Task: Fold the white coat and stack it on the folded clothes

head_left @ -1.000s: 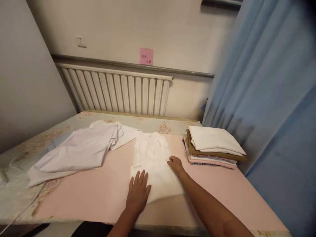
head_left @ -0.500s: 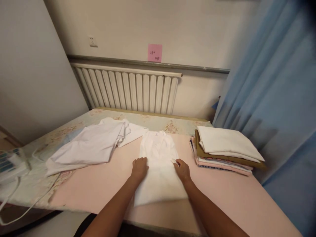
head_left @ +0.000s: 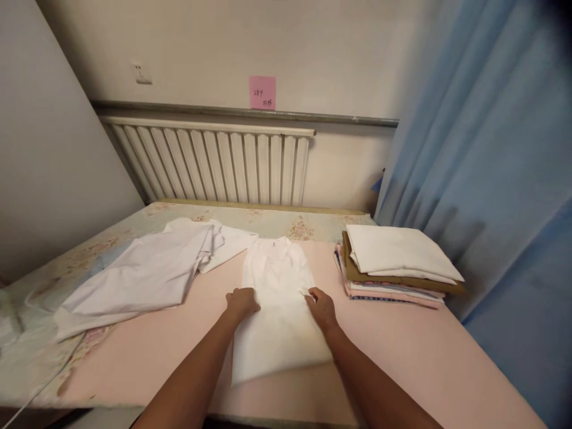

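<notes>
A small white shirt (head_left: 279,330) lies on the pink cloth, folded long and narrow, its collar facing the wall. My left hand (head_left: 242,302) is closed on its left side edge, about halfway down. Opposite, my right hand (head_left: 322,307) pinches the right edge between thumb and fingers. The shirt's lower part spreads flat between my forearms, and its hem points toward me. Parts of both side edges are hidden under my hands.
Loose white garments (head_left: 147,271) lie heaped at the left. A stack of folded clothes (head_left: 402,256) stands at the right, beside a blue curtain (head_left: 487,179). Behind the bed-like surface is a radiator (head_left: 214,161); a pink note (head_left: 262,92) hangs above it. A white cord (head_left: 49,381) trails at lower left.
The view has turned slightly to the right, so everything appears further left. Both hands keep hold of the shirt's sides, and the shirt lies much the same.
</notes>
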The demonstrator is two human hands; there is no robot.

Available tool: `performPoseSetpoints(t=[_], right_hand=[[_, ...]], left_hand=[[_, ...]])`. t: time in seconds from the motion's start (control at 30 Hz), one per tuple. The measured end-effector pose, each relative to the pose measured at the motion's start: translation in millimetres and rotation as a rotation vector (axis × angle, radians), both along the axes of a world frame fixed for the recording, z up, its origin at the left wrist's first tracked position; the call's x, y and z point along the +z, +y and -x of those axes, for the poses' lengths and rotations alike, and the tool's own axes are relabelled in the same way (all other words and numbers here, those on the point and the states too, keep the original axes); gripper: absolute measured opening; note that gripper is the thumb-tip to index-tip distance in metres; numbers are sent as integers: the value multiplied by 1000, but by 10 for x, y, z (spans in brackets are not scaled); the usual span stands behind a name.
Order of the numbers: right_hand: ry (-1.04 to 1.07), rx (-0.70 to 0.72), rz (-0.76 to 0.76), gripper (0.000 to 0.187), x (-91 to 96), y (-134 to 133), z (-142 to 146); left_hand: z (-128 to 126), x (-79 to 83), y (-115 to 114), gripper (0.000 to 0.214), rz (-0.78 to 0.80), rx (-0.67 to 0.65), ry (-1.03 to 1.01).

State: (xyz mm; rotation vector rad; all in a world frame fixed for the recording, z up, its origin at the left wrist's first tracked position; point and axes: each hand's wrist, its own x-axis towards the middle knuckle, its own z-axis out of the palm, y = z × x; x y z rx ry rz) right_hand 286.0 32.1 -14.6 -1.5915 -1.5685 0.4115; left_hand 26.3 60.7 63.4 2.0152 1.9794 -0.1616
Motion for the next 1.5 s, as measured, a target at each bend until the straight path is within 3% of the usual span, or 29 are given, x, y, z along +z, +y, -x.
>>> performPoseSetpoints(t=[0.23,0.43,0.57,0.7,0.77,0.87,1.0,1.23,1.5], right_hand=[[94,25,17,23,26,14,-47],[106,-78,11,27,43,-12,-93],[29,-123,20,25,69,33,-91],[-44,-167,-18,34,158,-26,-35],[-139,-107,-109,40,177,-155,71],[-374,143,-281,46,119,-436,313],[-542,345,-248,48,8,-738,526],[-587,286,-153,50,34,-775,351],[-638,160,-113,52,-107,-859,-48]], left_hand=[[-7,100,-153,15,-154,-112,1],[-20,103,-116,13,-296,-199,-40],[-70,-12,-101,19,-307,-110,-32],[-234,-103,-269,45,-447,-7,-10],[-373,-173,-424,50,-485,-75,-41],[-577,-340,-669,49,-454,-160,-103],[-679,-553,-868,48,-438,-183,-112],[-510,-605,-907,50,-514,-198,-88],[-72,-697,-994,54,-509,-138,-59]])
